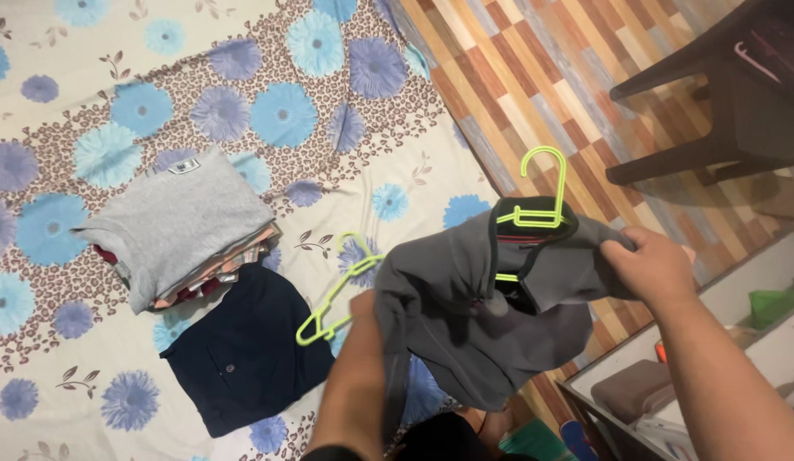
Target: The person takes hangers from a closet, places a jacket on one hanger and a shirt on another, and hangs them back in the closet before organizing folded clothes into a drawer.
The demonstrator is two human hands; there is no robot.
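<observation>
The person holds a dark grey shirt (pixel 465 324) up over the edge of a bed, one hand at each side of it. The left hand (pixel 363 309) has its grip clamped on the shirt's left edge, the fingers hidden behind the cloth. The right hand (pixel 651 266) is closed on the cloth at the shirt's right shoulder, fingers curled over the fold. The shirt hangs on a lime-green plastic hanger (pixel 533 205) whose hook stands up above the collar, and the body of the shirt sags down between the two hands. A second lime-green hanger (pixel 339 292) lies flat on the bedsheet (pixel 269 77), just beside the left hand, partly covered by the shirt's edge. The sheet is cream with blue and purple flowers. Further left on it sits a stack of folded clothes (pixel 210 275) topped by a light grey folded top (pixel 179 224), and touching the stack's near side lies a folded navy garment (pixel 247 350). Beyond the bed runs a floor (pixel 533 77) patterned in striped wood tones, with a dark plastic chair (pixel 721 102) standing at the upper right. At the lower right is an open storage unit (pixel 713 358) holding folded cloth.
</observation>
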